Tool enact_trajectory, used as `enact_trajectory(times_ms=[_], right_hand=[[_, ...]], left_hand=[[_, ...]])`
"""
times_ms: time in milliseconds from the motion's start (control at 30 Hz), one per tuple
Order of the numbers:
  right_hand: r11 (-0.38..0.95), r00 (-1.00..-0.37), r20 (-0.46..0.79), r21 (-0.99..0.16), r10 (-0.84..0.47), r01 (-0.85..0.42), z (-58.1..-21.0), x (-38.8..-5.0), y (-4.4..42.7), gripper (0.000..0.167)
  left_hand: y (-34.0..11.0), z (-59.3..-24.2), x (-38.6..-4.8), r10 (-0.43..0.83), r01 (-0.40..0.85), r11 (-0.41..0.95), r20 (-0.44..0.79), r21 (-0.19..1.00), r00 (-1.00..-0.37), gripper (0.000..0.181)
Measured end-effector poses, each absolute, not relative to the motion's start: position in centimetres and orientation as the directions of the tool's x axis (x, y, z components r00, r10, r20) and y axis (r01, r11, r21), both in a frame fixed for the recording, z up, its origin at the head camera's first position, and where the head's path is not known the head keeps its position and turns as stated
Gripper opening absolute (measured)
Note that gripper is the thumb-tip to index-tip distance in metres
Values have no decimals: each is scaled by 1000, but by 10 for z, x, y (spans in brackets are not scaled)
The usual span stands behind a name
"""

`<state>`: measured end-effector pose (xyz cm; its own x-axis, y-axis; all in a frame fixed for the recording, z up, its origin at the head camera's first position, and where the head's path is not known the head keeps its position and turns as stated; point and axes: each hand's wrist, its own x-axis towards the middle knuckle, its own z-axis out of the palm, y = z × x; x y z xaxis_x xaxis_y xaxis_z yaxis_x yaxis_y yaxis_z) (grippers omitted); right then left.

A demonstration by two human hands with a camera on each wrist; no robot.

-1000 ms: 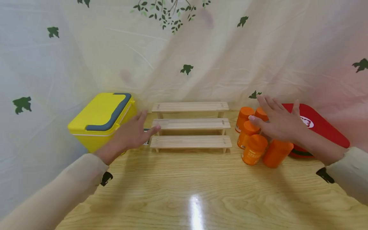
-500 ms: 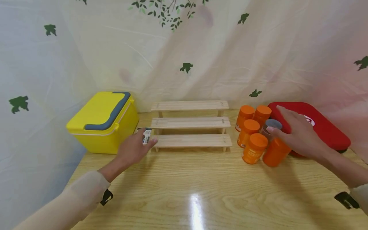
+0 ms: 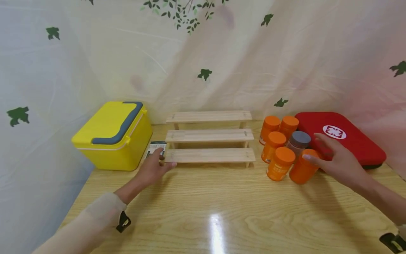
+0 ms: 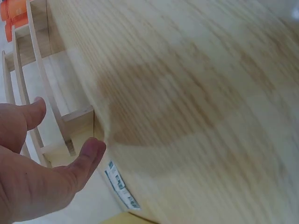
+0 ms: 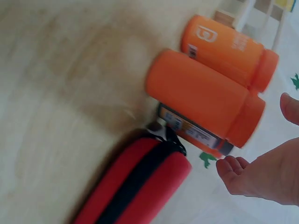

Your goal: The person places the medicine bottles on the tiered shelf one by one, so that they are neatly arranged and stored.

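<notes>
My left hand (image 3: 153,170) is just off the left end of the three-step wooden rack (image 3: 209,155), thumb and fingers spread and holding nothing. Beyond its fingertips, a small box with white and dark green print (image 3: 157,145) lies on the table. On the right, my right hand (image 3: 344,164) hovers beside the near right orange bottle (image 3: 301,173), its thumb in front of the lid in the head view. A gap shows between this hand and the orange bottle (image 5: 201,93) in the right wrist view. Several more orange bottles (image 3: 280,165) and a grey-lidded bottle (image 3: 299,140) stand close by, upright.
A yellow cooler box (image 3: 109,121) with a grey-blue handle stands at the left. Behind my right hand lies a red case (image 3: 358,139) with a white emblem. A pale curtain (image 3: 203,53) hangs behind the wooden table (image 3: 190,204).
My right hand has moved right and toward me, off the grouped bottles, to the near right one. My left hand has come down and nearer, uncovering the small printed box.
</notes>
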<state>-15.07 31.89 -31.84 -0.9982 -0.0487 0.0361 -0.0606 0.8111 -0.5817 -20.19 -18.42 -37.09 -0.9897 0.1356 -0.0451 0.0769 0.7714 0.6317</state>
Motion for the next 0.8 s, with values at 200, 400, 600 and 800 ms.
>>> enact_trajectory(times_ms=[200, 400, 600, 800], right_hand=[[795, -998, 35, -604, -44, -57, -333, -145, 315, 90], [797, -998, 50, -602, -25, -50, -341, -143, 313, 86], [814, -997, 76, -579, 2, -42, -344, -142, 314, 80], [792, -997, 71, -609, 6, -39, -346, -140, 315, 76]], left_hand=[[-182, -378, -206, 122, 56, 717, -46, 695, -991, 76], [-184, -383, -211, 115, 45, 673, -44, 739, -992, 72], [-188, -390, -215, 122, 36, 570, -41, 821, -992, 68], [-190, -393, -216, 140, 24, 480, -49, 877, -989, 66]])
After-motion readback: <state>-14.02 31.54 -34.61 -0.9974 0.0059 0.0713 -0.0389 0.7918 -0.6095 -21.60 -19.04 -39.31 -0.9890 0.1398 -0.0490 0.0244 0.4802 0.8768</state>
